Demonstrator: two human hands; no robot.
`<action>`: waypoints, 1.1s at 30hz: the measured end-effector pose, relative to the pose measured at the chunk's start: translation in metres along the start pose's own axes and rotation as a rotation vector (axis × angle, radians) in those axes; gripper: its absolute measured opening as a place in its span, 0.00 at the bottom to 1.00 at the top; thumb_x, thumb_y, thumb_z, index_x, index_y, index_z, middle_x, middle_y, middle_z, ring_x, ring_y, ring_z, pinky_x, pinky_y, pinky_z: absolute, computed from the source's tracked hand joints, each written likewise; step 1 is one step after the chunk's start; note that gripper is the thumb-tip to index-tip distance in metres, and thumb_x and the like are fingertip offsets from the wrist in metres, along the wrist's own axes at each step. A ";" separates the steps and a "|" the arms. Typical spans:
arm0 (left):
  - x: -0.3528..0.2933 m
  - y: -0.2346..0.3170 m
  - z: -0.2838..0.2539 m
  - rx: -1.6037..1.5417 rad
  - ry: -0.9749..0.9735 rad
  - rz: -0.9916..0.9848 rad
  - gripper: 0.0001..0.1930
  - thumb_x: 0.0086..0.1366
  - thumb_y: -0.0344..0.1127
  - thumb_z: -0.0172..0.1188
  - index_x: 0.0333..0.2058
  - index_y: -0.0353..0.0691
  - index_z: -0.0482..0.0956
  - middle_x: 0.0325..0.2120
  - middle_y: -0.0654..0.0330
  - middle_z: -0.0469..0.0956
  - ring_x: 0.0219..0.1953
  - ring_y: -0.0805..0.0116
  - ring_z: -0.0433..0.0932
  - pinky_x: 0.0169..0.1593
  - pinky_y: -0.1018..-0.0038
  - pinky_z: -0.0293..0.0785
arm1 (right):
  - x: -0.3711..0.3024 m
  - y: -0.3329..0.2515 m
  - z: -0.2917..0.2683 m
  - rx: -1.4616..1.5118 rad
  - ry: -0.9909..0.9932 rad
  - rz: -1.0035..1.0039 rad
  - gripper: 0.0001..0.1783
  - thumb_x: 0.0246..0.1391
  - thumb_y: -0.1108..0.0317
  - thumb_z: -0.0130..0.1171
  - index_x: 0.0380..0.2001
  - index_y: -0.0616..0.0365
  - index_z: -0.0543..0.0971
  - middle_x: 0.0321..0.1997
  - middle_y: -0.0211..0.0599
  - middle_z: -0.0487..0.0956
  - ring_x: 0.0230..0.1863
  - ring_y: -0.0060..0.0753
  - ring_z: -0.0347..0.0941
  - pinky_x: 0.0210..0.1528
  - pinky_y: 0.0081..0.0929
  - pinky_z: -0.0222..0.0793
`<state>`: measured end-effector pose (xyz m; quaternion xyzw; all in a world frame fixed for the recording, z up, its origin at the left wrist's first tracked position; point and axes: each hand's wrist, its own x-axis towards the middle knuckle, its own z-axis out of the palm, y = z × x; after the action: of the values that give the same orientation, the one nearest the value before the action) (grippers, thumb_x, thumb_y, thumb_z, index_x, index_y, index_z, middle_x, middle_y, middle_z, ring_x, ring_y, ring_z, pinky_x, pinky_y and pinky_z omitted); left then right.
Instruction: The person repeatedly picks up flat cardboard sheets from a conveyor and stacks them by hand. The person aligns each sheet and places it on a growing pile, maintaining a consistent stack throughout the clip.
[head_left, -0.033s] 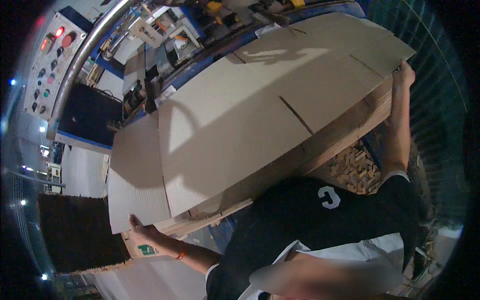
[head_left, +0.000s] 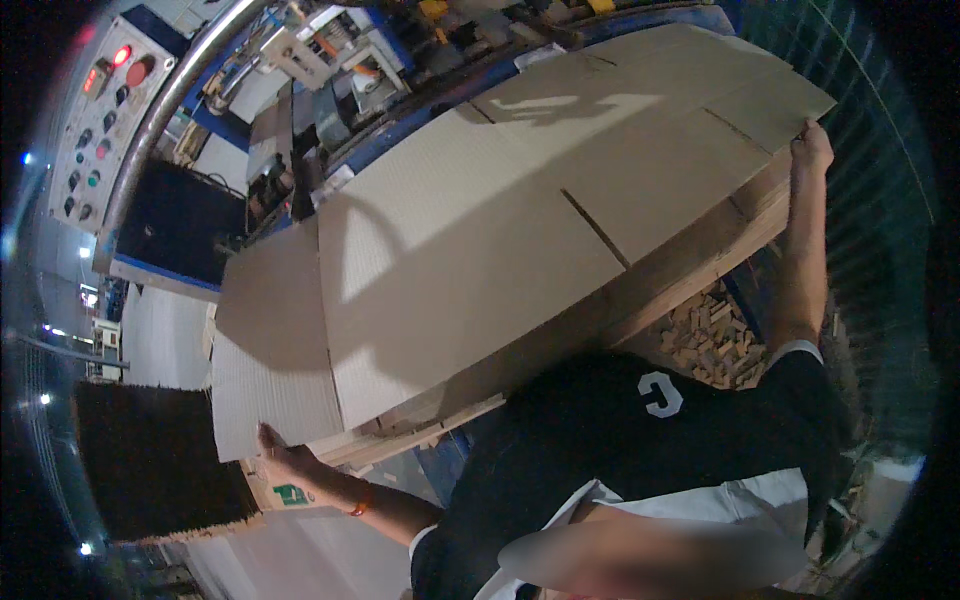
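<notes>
Farthest left, well beyond the left hand [head_left: 285, 468], stands a control panel [head_left: 118, 132] with a lit red lamp [head_left: 122, 54]. Just left of that hand is a dark stack [head_left: 160, 465]. The hand pinches the near left corner of a slotted cardboard sheet [head_left: 450, 240], which spans rightward. Small offcuts [head_left: 712, 342] lie left of the right hand [head_left: 812, 150], which pinches the sheet near its right corner.
</notes>
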<state>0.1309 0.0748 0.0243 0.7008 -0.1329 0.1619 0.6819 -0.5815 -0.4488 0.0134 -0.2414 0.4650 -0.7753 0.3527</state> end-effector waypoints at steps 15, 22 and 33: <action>-0.127 0.033 0.037 0.247 -0.781 0.441 0.18 0.55 0.22 0.50 0.46 0.33 0.72 0.51 0.48 0.70 0.52 0.57 0.71 0.56 0.64 0.63 | -0.314 -0.009 -0.025 -0.556 -1.133 -1.092 0.15 0.42 0.74 0.58 0.38 0.53 0.78 0.38 0.40 0.76 0.38 0.38 0.72 0.40 0.35 0.69; -0.142 0.044 0.077 0.625 -1.238 0.901 0.27 0.53 0.22 0.49 0.55 0.46 0.67 0.58 0.55 0.63 0.61 0.55 0.60 0.62 0.58 0.54 | -0.316 0.002 0.004 -0.821 -1.650 -0.920 0.23 0.40 0.69 0.58 0.45 0.47 0.76 0.47 0.41 0.72 0.47 0.46 0.69 0.48 0.43 0.65; -0.094 0.028 0.134 0.519 -1.122 0.858 0.34 0.51 0.19 0.49 0.59 0.46 0.61 0.61 0.55 0.57 0.63 0.55 0.54 0.64 0.60 0.51 | -0.252 0.047 0.093 -1.121 -1.721 -0.936 0.37 0.42 0.48 0.60 0.56 0.50 0.67 0.64 0.42 0.59 0.66 0.46 0.50 0.66 0.45 0.43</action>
<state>0.0401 -0.0628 0.0093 0.7030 -0.6794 0.0584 0.2020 -0.3409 -0.3208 0.0019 -0.9702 0.2135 -0.0890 0.0726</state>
